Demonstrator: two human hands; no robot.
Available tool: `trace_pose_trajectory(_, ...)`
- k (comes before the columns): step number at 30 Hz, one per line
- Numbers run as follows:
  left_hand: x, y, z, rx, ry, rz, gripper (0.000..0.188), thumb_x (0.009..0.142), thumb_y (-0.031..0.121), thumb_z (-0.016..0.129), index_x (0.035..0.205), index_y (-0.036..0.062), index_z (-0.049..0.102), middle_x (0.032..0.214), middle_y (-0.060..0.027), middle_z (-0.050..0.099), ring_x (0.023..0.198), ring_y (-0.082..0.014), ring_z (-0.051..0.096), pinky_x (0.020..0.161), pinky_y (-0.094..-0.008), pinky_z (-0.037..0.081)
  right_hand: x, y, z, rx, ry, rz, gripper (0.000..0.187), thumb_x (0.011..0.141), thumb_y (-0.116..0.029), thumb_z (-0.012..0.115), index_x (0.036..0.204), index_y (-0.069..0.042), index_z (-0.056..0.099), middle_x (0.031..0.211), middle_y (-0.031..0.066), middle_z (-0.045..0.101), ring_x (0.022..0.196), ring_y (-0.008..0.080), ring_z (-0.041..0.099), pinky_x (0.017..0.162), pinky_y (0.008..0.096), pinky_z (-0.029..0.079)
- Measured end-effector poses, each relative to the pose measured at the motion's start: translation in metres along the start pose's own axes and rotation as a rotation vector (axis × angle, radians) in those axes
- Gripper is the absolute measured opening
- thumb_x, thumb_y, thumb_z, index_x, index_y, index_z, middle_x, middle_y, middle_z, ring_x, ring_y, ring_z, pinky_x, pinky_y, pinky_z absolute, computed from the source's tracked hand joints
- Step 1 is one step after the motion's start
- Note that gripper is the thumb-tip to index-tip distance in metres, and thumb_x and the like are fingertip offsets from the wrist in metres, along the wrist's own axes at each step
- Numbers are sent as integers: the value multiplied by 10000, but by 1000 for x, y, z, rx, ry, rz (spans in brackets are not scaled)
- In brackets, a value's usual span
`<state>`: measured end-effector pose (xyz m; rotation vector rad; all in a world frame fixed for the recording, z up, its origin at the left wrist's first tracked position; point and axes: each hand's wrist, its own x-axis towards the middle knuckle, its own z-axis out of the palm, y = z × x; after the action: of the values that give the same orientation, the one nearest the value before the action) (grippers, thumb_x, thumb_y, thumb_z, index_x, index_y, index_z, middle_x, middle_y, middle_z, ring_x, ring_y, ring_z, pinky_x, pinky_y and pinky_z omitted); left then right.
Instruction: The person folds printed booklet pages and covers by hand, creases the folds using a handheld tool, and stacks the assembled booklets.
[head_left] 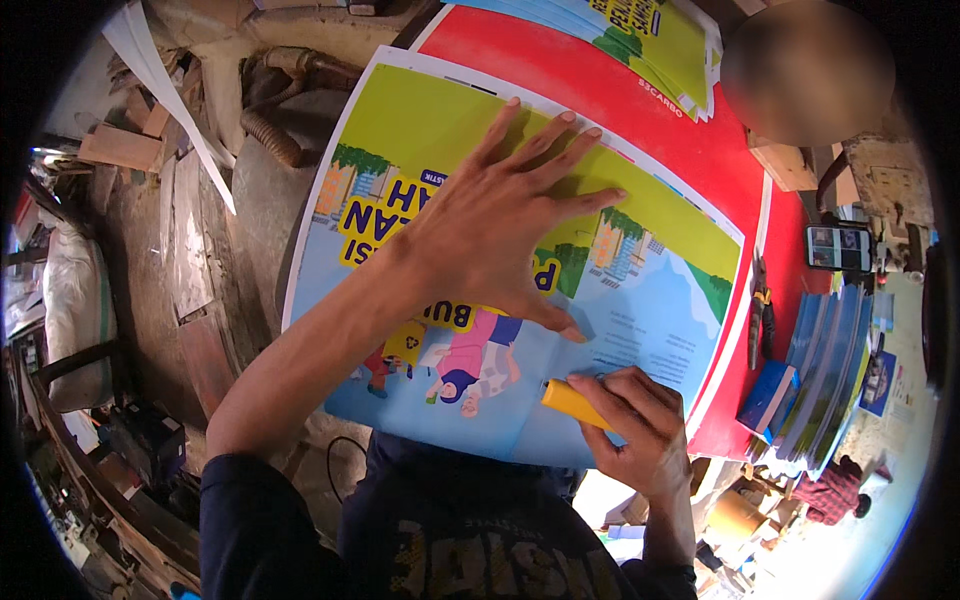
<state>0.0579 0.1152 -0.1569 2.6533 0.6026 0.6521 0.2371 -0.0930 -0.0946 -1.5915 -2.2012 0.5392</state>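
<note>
On the red surface point(570, 85) (scrap wood point(120, 148) nearby) lies paper point(640, 290) — colourfully printed.

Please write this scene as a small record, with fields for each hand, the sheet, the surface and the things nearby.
Left hand: palm down, fingers spread on the printed sheet
Right hand: gripping a yellow tool
Sheet: blue and green, lettering upside down
Surface: red surface under the sheet
Far side: more printed sheets
Right side: pliers, phone, stack of blue-edged papers
</note>
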Motion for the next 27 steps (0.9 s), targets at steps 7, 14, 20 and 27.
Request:
trace_pose_trajectory(7,2,0,1,21,5,2,1201,526,879,768,1499,208,552,1654,-170,341,1573,-337,222,1298,-564,47,-10,7,8,-124,-5,-61,555,657,-3,797,1205,-44,724,939,41,601,813,204,659,626,347,530)
trace_pose_trajectory(14,4,2,-3,35,-22,-2,1198,534,898,751,1506,230,542,1661,-160,329,1574,-338,216,1298,-569,57,6,2,10,511,94,329,317,859,-105,821,1124,46,735,899,168,771,745,222,754,706,302,588)
trace_pose_trajectory(20,5,1,0,50,-51,-8,1197,538,892,755,1510,229,537,1666,-158,320,1572,-346,217,1298,-573,60,10,-5,-2,706,-50,657,300,879,-108,815,1111,60,728,973,151,782,871,170,759,770,288,594)
trace_pose_trajectory(27,8,6,-5,41,-123,-60,1276,482,871,805,1570,320,431,1702,-112,238,1585,-313,174,1304,-573,42,-39,19,-42,370,270,547,319,859,26,780,1172,2,723,1061,138,767,962,195,747,860,321,581)
